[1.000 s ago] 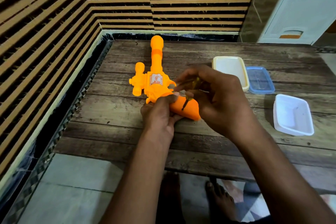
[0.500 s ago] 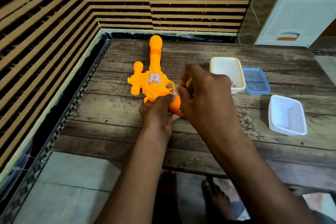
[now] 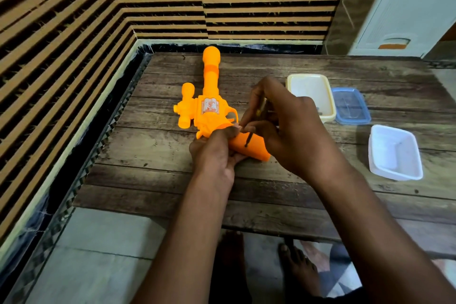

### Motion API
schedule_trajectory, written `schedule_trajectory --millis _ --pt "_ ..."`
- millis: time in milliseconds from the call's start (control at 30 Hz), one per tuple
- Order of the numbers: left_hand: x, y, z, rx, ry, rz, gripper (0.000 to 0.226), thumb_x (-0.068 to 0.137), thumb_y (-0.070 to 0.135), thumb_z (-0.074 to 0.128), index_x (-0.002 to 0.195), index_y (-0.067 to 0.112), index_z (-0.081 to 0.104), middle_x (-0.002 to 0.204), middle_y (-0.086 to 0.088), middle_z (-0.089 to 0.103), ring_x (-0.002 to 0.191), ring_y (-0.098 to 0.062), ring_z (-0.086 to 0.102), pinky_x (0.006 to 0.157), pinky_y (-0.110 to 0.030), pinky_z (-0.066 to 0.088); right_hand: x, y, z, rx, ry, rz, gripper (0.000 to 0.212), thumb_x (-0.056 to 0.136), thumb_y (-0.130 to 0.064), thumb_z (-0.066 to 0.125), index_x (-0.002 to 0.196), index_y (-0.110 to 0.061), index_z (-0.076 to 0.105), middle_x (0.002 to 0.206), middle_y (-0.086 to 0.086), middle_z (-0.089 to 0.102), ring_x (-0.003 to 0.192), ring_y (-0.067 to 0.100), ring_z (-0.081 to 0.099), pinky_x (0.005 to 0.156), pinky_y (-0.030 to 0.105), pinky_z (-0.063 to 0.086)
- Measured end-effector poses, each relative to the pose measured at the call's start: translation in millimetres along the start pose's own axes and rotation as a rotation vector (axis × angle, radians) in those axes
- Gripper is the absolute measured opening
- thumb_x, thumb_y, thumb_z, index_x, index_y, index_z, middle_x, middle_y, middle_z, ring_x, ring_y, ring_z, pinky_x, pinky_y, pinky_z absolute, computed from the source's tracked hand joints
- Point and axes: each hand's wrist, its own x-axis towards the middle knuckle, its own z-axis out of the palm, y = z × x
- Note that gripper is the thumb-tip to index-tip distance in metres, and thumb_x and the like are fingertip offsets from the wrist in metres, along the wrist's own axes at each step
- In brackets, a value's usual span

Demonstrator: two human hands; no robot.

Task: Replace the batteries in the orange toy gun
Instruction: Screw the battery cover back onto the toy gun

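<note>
The orange toy gun (image 3: pixel 209 96) lies flat on the wooden table (image 3: pixel 153 150), barrel pointing away from me, grip toward me and to the right. My left hand (image 3: pixel 214 153) grips the gun where the body meets the grip. My right hand (image 3: pixel 288 131) holds a small screwdriver (image 3: pixel 261 108) with a yellow handle, its dark tip (image 3: pixel 247 141) on the orange grip. No batteries show.
A cream container (image 3: pixel 311 86) stands right of the gun, with a blue lid (image 3: pixel 350 106) beside it. A white tray (image 3: pixel 394 153) sits nearer on the right. The striped wall runs along the left and back; my bare feet show below the table edge.
My right hand has rolled back, so the screwdriver tip shows on the grip again after being hidden half a second ago. The gun and left hand have hardly moved.
</note>
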Motion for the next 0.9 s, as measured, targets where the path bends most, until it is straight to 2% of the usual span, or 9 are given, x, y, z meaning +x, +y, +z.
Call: schedule_trajectory --millis 67,133,267,333,400,533,633,767,900 --pt "1.5 -1.0 -0.5 0.005 -0.003 -0.006 0.039 0.08 -0.012 0.064 0.118 -0.005 0.07 0.092 -0.015 0.079 0.071 -0.025 0.076 0.06 -0.048 0.064 -1.1 -4.1 7.7 -0.059 0.053 -0.026 0.026 0.085 -0.006 0.068 0.108 -0.008 0.056 0.082 0.004 0.073 0.075 0.028 0.074 0.063 0.05 0.06" --pt "2.1 -2.2 -1.4 -0.001 0.019 -0.002 0.036 0.082 -0.012 0.06 0.116 -0.007 0.069 0.089 -0.012 0.076 0.069 -0.022 0.07 0.046 -0.03 0.056 -4.0 -11.5 18.4 -0.145 0.1 -0.062 0.032 0.081 -0.014 0.061 0.112 -0.016 0.052 0.076 0.003 0.066 0.066 0.035 0.068 0.056 0.048 0.057" --pt "2.0 -3.9 -2.2 -0.022 0.033 0.013 0.02 0.088 -0.012 0.06 0.085 0.008 0.063 0.063 -0.002 0.064 0.049 -0.012 0.061 0.039 -0.019 0.045 -9.1 -21.0 38.0 -0.248 0.195 -0.019 0.041 0.081 -0.012 0.059 0.113 -0.027 0.038 0.08 0.009 0.062 0.065 0.042 0.061 0.051 0.045 0.049" --pt "3.1 -4.7 -2.9 -0.036 0.031 0.022 0.023 0.088 -0.013 0.061 0.085 0.009 0.063 0.067 -0.004 0.064 0.055 -0.015 0.061 0.039 -0.019 0.047 -10.9 -20.9 45.4 -0.291 0.273 -0.033 0.047 0.083 -0.004 0.067 0.116 -0.023 0.04 0.079 0.009 0.061 0.064 0.04 0.061 0.051 0.039 0.043" --pt "1.4 -3.7 -2.9 -0.035 0.047 0.019 0.02 0.088 -0.012 0.063 0.094 0.007 0.066 0.074 -0.008 0.066 0.06 -0.018 0.062 0.039 -0.02 0.047 -11.5 -20.8 46.2 -0.302 0.298 -0.011 0.043 0.083 -0.002 0.073 0.116 -0.014 0.048 0.078 0.005 0.06 0.065 0.039 0.062 0.051 0.04 0.047" --pt "1.5 -0.9 -1.6 -0.038 0.032 -0.005 0.027 0.084 -0.009 0.067 0.106 0.005 0.07 0.083 -0.011 0.069 0.066 -0.021 0.065 0.043 -0.027 0.053 -4.8 -15.3 28.7 -0.255 0.233 0.027 0.042 0.085 -0.016 0.081 0.116 -0.013 0.052 0.084 0.004 0.067 0.07 0.033 0.069 0.06 0.047 0.057" --pt "4.3 -2.4 -0.8 -0.037 0.027 -0.006 0.023 0.083 -0.01 0.065 0.1 0.004 0.071 0.087 -0.015 0.072 0.073 -0.026 0.068 0.054 -0.04 0.061 -0.5 -9.8 16.9 -0.259 0.186 -0.033 0.041 0.081 -0.02 0.086 0.107 -0.012 0.055 0.075 0.0 0.062 0.067 0.026 0.066 0.058 0.045 0.054" --pt "2.8 -2.3 -0.4 -0.048 0.021 -0.007 0.028 0.081 -0.008 0.068 0.106 0.003 0.073 0.104 -0.018 0.076 0.093 -0.033 0.073 0.062 -0.044 0.062 1.2 -2.4 16.3 -0.21 0.126 -0.037 0.036 0.086 -0.016 0.081 0.106 -0.006 0.053 0.079 0.001 0.061 0.073 0.028 0.066 0.062 0.049 0.056" --pt "-0.5 -0.7 -0.3 -0.056 0.01 -0.01 0.028 0.079 -0.011 0.066 0.101 0.006 0.071 0.099 -0.017 0.074 0.091 -0.033 0.071 0.06 -0.043 0.061 -0.2 2.4 15.3 0.017 0.084 0.021 0.027 0.089 -0.009 0.074 0.109 -0.009 0.055 0.096 -0.004 0.075 0.093 0.019 0.076 0.08 0.05 0.061"
